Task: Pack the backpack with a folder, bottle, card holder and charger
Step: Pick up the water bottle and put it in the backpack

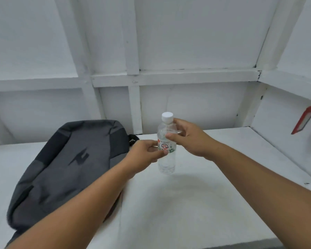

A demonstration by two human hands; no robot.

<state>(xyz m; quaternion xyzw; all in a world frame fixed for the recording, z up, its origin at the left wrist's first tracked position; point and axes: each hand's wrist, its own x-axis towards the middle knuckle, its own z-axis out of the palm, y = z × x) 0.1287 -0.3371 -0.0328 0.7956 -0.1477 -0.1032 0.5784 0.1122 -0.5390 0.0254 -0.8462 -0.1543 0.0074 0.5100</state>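
Right now both hands grip the upright bottle point(166, 144) above the bench point(196, 203), left hand point(147, 154) at the label, right hand point(188, 139) near the neck, and the backpack point(66, 168), seemingly zipped, lies just left.

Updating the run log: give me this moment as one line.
left hand: on water bottle label | right hand: near neck | bottle upright on white table | grey backpack flat, left

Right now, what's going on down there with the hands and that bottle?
Both hands on the bottle: left hand at the label, right hand near the neck. Bottle upright, cap on. Backpack flat beside it, looks closed. Nothing in the way.
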